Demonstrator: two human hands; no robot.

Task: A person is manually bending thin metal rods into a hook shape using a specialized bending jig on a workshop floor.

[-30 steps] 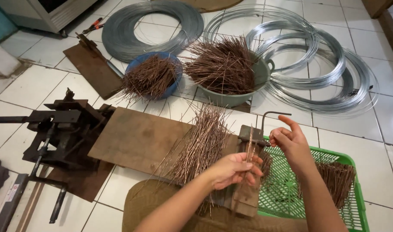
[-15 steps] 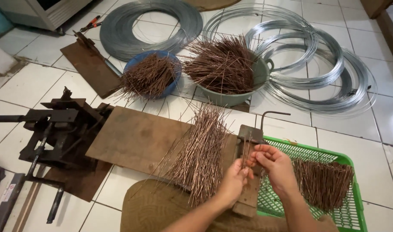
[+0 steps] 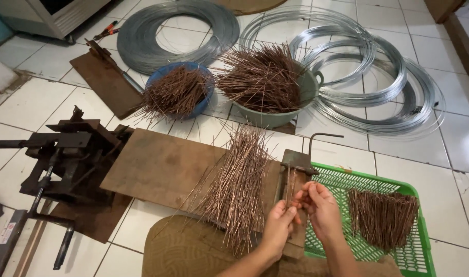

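My left hand (image 3: 278, 228) and my right hand (image 3: 321, 210) meet over a small metal bending jig (image 3: 296, 164) fixed on a wooden block. Their fingertips pinch thin copper-coloured wire pieces (image 3: 292, 190) that lie in the jig's slot. Just left of the hands, a loose pile of straight wire pieces (image 3: 239, 179) lies on a wooden board (image 3: 157, 166). To the right, a green plastic basket (image 3: 347, 179) holds a bundle of bent wires (image 3: 383, 218).
A blue bowl (image 3: 206, 97) and a grey-green pot (image 3: 275, 119) full of cut wires stand behind the board. Coils of grey steel wire (image 3: 378, 87) lie on the tiled floor beyond. A dark iron lever tool (image 3: 65, 154) sits at the left.
My right hand came down from the jig's raised handle to the slot. Both hands drew together over the wires in the jig.
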